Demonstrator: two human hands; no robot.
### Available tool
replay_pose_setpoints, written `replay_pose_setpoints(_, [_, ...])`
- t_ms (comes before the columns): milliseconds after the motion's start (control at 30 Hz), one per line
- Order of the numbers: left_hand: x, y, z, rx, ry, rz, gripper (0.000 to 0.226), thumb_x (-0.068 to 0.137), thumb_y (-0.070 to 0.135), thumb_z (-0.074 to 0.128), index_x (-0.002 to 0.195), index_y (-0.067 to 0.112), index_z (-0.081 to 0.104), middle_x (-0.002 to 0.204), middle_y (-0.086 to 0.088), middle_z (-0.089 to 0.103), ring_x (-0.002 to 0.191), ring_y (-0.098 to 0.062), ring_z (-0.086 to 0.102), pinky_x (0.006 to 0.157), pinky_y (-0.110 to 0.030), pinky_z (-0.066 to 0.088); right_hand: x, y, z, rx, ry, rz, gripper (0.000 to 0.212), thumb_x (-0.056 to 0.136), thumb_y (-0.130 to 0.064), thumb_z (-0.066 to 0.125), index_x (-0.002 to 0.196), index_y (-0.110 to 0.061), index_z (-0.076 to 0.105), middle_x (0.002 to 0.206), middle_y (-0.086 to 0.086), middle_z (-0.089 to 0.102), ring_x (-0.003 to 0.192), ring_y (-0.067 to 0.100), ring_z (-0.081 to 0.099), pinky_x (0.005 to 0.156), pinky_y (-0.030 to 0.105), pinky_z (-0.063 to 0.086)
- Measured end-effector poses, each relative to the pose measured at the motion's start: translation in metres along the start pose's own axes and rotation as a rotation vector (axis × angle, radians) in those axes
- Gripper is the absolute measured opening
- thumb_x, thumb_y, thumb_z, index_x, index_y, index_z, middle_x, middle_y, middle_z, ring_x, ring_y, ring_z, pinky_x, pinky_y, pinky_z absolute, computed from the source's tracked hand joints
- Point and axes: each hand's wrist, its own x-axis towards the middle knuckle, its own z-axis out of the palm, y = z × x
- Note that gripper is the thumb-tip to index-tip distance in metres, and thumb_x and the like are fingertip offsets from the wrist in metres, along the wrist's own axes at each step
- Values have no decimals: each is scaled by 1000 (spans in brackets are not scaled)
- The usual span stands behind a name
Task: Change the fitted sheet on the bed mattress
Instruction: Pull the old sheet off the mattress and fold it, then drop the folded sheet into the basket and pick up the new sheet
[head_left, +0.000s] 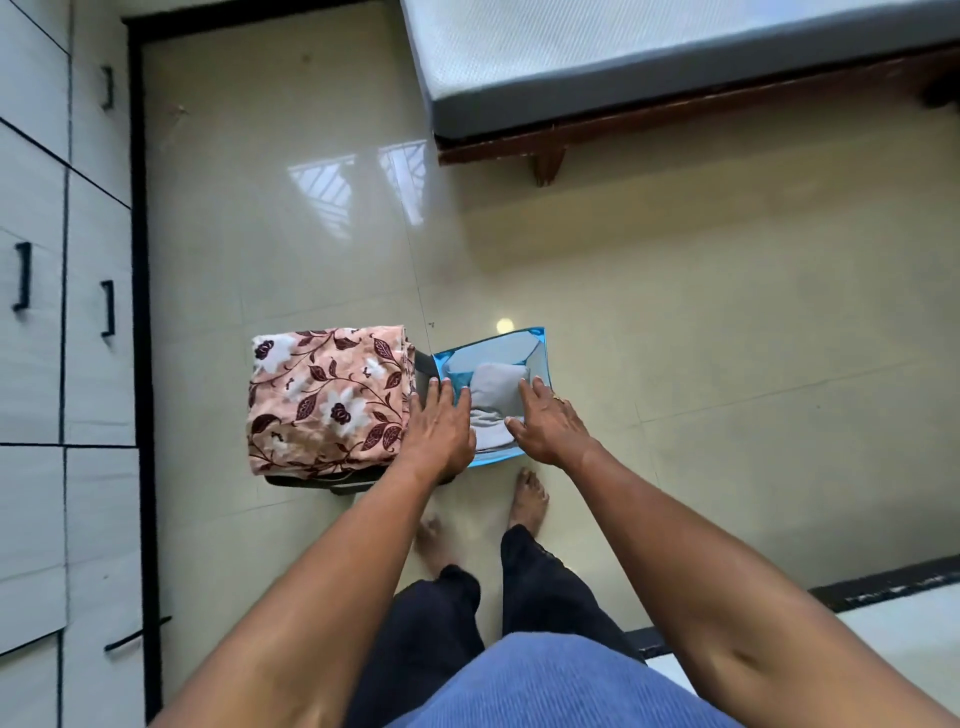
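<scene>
Mattress (623, 52) bare at one o'clock, we spread left grip (441, 423) and right grip (548, 428), both empty, over bag (540, 353); next, probably grasp its sheet (498, 387).

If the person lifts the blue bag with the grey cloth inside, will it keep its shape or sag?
Probably it sags: the blue bag has thin walls already bent out of square. It is likely light, since only folded grey cloth shows inside. The cloth may shift, as the top stands open.
</scene>
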Motion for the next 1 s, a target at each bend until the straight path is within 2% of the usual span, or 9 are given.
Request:
replay_pose_setpoints(300, [-75, -60, -4, -36, 20, 26, 71, 105, 45, 35, 163, 19, 3, 171, -13, -4, 157, -33, -7, 124, -61, 2, -56, -54, 15, -33, 108, 65, 74, 107, -49, 39, 164, -17, 5, 172, 14, -5, 159, 30, 6, 127, 54, 7])
replay_pose_setpoints(500, [-128, -101, -19, 70, 17, 138, 72, 106, 45, 35, 164, 21, -1, 170, -14, -10, 157, -34, -10, 124, -62, -1, -108, -98, 39, 18, 159, 109, 72, 108, -47, 37, 164, -18, 3, 172, 12, -6, 159, 28, 1, 126, 57, 5])
replay_pose_setpoints(667, [-137, -130, -35, 130, 19, 191, 73, 106, 49, 37, 163, 26, -1, 170, -12, -11, 157, -33, -11, 125, -61, 0, -130, -105, 60, 58, 164, 162, 72, 106, -49, 39, 163, -19, 7, 171, 16, 2, 157, 32, 11, 124, 57, 15])
replay_pose_setpoints(767, [-134, -150, -37, 172, 35, 194, 72, 104, 50, 39, 163, 27, 5, 171, -11, -5, 158, -31, -5, 125, -59, 5, -128, -105, 72, 139, 152, 197, 67, 105, -47, 42, 160, -18, 17, 170, 17, 6, 155, 35, 19, 122, 53, 25])
replay_pose_setpoints(867, [-126, -174, -34, 207, 34, 180, 70, 103, 47, 41, 163, 28, 9, 171, -12, 3, 158, -32, 2, 124, -59, 14, -116, -107, 77, 212, 144, 223, 61, 102, -48, 45, 153, -18, 32, 166, 19, 21, 149, 37, 32, 118, 50, 34])
replay_pose_setpoints(1000, [-119, -204, -27, 224, 15, 140, 68, 102, 46, 41, 161, 25, 15, 169, -16, 11, 156, -35, 12, 119, -60, 26, -111, -125, 85, 263, 150, 246, 54, 100, -46, 47, 146, -17, 40, 153, 17, 41, 135, 39, 49, 109, 50, 44])
